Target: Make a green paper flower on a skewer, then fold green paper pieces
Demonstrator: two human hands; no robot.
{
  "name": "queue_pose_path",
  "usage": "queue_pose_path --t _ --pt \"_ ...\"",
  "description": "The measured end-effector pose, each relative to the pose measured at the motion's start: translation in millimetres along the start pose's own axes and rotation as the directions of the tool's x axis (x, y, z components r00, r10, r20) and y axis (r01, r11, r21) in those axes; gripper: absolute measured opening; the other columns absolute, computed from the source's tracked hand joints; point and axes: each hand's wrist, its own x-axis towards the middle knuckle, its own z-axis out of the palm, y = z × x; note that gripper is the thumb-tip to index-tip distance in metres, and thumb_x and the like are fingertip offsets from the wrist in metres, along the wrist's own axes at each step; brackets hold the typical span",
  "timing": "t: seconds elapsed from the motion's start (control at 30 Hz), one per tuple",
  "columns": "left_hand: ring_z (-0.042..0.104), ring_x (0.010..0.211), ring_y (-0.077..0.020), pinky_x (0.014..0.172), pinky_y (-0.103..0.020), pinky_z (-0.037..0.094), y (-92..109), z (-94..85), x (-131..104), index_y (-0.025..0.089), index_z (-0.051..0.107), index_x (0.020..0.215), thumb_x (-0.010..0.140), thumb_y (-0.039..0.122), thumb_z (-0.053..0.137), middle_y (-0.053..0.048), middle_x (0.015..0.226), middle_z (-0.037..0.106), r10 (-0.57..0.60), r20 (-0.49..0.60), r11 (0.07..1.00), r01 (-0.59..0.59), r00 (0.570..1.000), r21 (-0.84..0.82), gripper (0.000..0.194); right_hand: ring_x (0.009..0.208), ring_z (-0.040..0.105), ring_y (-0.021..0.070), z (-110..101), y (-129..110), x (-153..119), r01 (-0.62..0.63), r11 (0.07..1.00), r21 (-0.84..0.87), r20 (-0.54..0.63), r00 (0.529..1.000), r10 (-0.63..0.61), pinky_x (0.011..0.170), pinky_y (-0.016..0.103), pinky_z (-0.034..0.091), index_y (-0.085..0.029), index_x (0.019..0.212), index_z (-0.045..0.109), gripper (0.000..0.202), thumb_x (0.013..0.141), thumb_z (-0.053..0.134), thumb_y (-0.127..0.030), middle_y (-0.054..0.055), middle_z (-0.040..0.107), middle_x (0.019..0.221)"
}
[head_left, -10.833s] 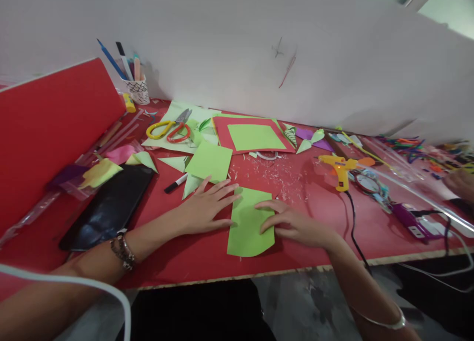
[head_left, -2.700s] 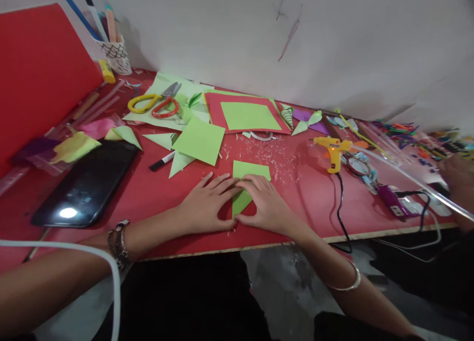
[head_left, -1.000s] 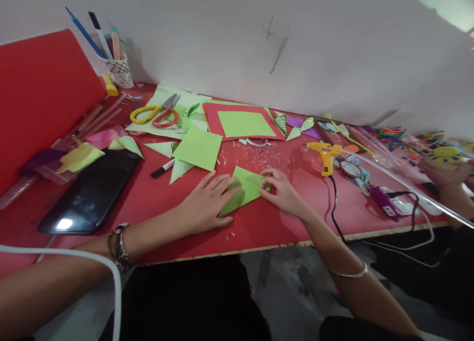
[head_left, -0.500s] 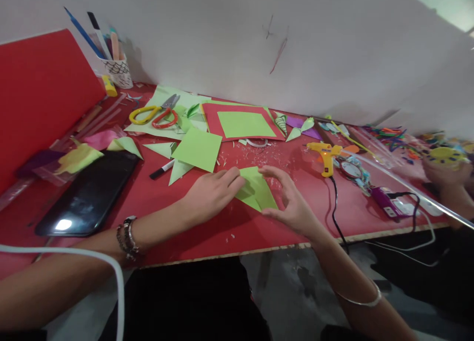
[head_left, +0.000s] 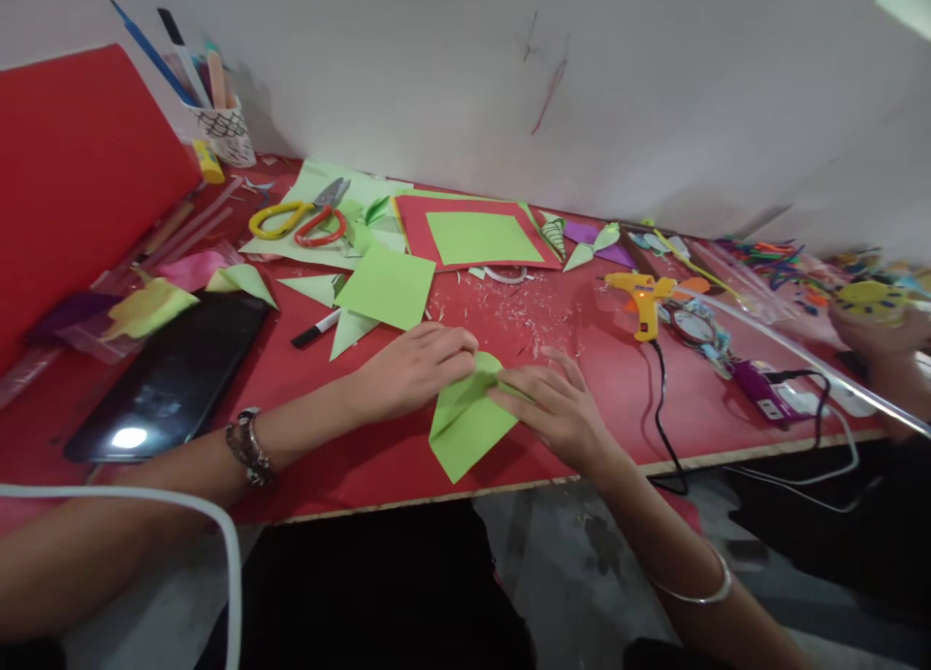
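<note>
Between my hands is a green sheet of paper (head_left: 472, 423), bent into a curl, its lower corner pointing toward the table's front edge. The fingers of my left hand (head_left: 418, 367) close on its upper left part. My right hand (head_left: 557, 405) has its fingers closed at the paper's right edge, where the sheet rolls over. Just beyond my left hand, a flat green paper square (head_left: 389, 284) partly covers a pale green cone (head_left: 353, 333). A black-capped marker (head_left: 315, 329) lies to the left of it.
Scissors (head_left: 302, 221) lie on pale paper at the back left. A black phone (head_left: 175, 379) rests left of my forearm. On the right are a yellow glue gun (head_left: 644, 302) with its cord and a purple adapter (head_left: 763, 391). Another person's hand (head_left: 883, 331) holds a yellow piece.
The green paper has turned and come closer to the table's front edge, and now curls. My right hand has gone from spread fingers to fingers closed on its edge.
</note>
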Motion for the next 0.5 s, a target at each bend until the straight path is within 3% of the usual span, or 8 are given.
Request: queue_pose_path --t 0.1,0.2,0.33,0.4,0.5 --pt "0.045 0.099 -0.0198 0.084 -0.034 0.031 1 -4.9 -2 0.017 0.051 0.090 0.086 0.010 0.031 -0.008 0.109 0.051 -0.014 -0.004 0.995 0.014 1.000 0.094 0.022 0.090 0.053 0.0171 0 -6 2 0.047 0.992 -0.114 -0.008 0.999 -0.048 0.094 0.041 0.031 -0.030 0.110 0.051 0.035 0.086 0.036 -0.011 0.002 0.061 0.102" --pt "0.042 0.105 -0.0215 0.086 -0.036 0.029 5 -7.6 -6 0.020 0.048 0.105 0.083 0.010 0.036 -0.008 0.118 0.047 0.005 0.122 0.998 -0.013 0.993 0.068 0.026 0.083 0.053 0.0179 7 -9 6 0.068 0.978 -0.200 0.047 0.997 -0.060 0.087 0.039 0.037 -0.023 0.099 0.058 0.028 0.085 0.036 -0.011 0.005 0.062 0.095" --pt "0.049 0.096 -0.0214 0.082 -0.034 0.033 11 -2.9 -13 0.019 0.050 0.103 0.079 0.030 0.050 -0.007 0.106 0.055 -0.014 0.339 0.998 0.033 0.941 -0.052 0.026 0.082 0.053 0.0192 19 -6 8 0.005 0.998 -0.069 0.159 0.987 0.006 0.075 0.036 0.043 -0.020 0.099 0.058 0.025 0.082 0.041 -0.013 0.008 0.060 0.092" --pt "0.052 0.089 -0.0205 0.076 -0.031 0.037 13 0.8 -16 0.017 0.052 0.098 0.078 0.035 0.051 -0.007 0.098 0.057 -0.069 0.388 0.992 0.104 0.919 -0.071 0.027 0.091 0.052 0.0207 22 -3 8 -0.053 0.998 0.035 0.178 0.983 0.046 0.078 0.037 0.044 -0.021 0.110 0.053 0.034 0.078 0.045 -0.012 0.008 0.057 0.103" --pt "0.055 0.084 -0.0205 0.067 -0.028 0.041 16 4.9 -19 0.015 0.052 0.097 0.077 0.029 0.052 -0.008 0.097 0.056 -0.175 0.408 0.976 0.214 0.896 -0.050 0.024 0.102 0.047 0.0202 23 2 9 -0.107 0.976 0.190 0.190 0.979 0.070 0.086 0.037 0.041 -0.023 0.117 0.048 0.043 0.076 0.045 -0.010 0.006 0.052 0.113"
